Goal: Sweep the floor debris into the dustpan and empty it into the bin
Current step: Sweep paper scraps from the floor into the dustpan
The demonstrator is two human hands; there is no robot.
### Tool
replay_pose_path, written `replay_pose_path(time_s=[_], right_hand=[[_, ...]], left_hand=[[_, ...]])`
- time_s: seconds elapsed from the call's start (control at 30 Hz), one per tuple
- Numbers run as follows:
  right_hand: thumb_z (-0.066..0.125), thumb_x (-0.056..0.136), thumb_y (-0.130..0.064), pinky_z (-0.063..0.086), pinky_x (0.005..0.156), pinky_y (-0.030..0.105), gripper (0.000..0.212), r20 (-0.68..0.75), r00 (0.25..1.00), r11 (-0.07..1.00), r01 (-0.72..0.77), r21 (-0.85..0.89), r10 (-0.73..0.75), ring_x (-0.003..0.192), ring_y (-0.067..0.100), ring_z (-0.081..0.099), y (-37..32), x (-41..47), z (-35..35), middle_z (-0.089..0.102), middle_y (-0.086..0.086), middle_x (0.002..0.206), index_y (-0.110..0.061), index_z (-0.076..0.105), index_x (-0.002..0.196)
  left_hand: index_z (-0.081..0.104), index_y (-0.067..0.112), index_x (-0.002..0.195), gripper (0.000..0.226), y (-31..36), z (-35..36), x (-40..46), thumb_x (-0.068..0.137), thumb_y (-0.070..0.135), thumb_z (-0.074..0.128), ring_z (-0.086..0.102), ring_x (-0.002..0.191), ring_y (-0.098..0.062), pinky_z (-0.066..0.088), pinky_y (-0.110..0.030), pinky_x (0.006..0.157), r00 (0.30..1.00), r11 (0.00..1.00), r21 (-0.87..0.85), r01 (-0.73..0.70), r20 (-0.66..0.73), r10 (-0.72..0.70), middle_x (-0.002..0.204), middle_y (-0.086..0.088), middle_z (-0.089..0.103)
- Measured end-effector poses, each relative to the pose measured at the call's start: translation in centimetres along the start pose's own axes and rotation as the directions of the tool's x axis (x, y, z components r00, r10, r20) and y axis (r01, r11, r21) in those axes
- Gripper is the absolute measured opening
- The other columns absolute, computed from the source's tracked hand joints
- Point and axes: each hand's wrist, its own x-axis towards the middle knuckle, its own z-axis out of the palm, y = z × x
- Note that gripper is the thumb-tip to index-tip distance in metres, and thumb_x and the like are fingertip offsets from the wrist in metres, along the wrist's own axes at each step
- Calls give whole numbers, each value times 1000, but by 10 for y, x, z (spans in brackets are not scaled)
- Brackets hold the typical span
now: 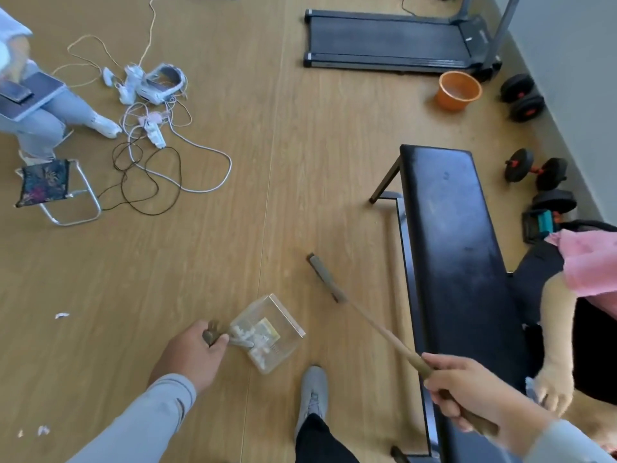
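Head view: the left hand (pixel 190 357) is clenched on the dark handle of the dustpan (pixel 267 332), a clear, boxy plastic pan held low over the wooden floor (pixel 233 228), its open mouth pointing up and to the right. White crumpled debris (pixel 255 342) sits heaped at the handle end of the pan, beside a yellowish scrap. The right hand (pixel 467 392) has its fingers (pixel 444 364) wrapped round the wooden shaft of the broom (pixel 374 325); the shaft runs diagonally up and left to a narrow dark head (pixel 325 277) that lies just beyond the pan's mouth, apart from it.

The bin (pixel 457 90), a round orange plastic tub, stands far off at the upper right, near the treadmill (pixel 394 40) and past the glossy black bench (pixel 457 245). It lies well ahead and to the right of the pan, so the left hand, which carries the load, will likely have to cross in front of the body to reach it, with the pan kept level.

A few white bits (pixel 61 315) remain on the floor to the far left, behind the pan's back, and more (pixel 42 430) at the lower left, so I judge the sweeping is not finished. Loose cables (pixel 150 168) lie well clear, at the upper left.
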Motion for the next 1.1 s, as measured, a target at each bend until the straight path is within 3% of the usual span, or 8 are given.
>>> replay_pose_path(time_s=[0.17,0.37,0.43,0.53,0.67,0.77,0.9,1.1], right_hand=[[48,87,-4,30,44,23,48,-240,965,981,66,-183,-110,43,17,35,-76,97,-16,50,10,52,-19,55,132],[47,91,-8,42,45,27,22,-77,997,901,-7,-434,-29,47,17,48,-70,94,35,60,7,72,-17,61,105],[49,91,-10,45,47,25,29,19,1000,879,1,-477,9,50,13,53,-49,70,44,60,3,73,-22,62,114],[54,83,-5,37,39,27,56,170,983,952,-19,-307,74,41,19,44,-40,45,16,54,11,60,-29,58,133],[57,90,7,37,38,29,46,248,962,994,-107,-26,110,46,24,39,-55,29,-33,52,20,74,-17,69,127],[58,93,8,30,37,27,47,116,993,1000,1,10,-2,47,23,35,-74,34,-38,48,21,75,-17,60,132],[53,95,7,29,37,26,32,-153,971,983,177,-56,-184,47,22,36,-136,80,-46,47,17,65,-22,62,108],[43,89,-2,38,47,25,19,-355,929,986,46,-160,-101,45,19,41,-197,186,-73,51,10,57,-6,62,90]], left_hand=[[58,21,99,17,48,8,42,96,38,59,61,74,-20,51,-33,69,1000,1000,-14,-13,13,13,84,3,62],[51,26,105,14,84,25,57,97,36,57,62,77,-22,50,-33,71,1000,1000,-19,-5,10,5,85,7,60],[53,26,107,16,87,23,59,96,36,57,62,77,-22,52,-33,72,1000,1000,-18,-1,-3,1,84,8,60],[56,23,119,27,88,14,63,97,38,57,65,84,-25,54,-35,76,1000,1000,1,10,-10,-10,94,4,66],[57,22,121,30,88,10,64,96,39,57,64,81,-24,55,-36,75,1000,1000,11,2,-14,-2,93,4,64],[56,22,124,31,88,13,63,97,38,56,62,80,-23,53,-33,73,1000,1000,11,2,-16,-2,94,4,64],[57,24,119,26,87,11,64,97,38,57,63,72,-20,54,-33,68,1000,1000,-2,15,-27,-15,83,9,63],[57,26,122,30,88,12,71,96,42,56,64,72,-19,51,-31,63,999,1000,2,26,-42,-26,85,8,64]])
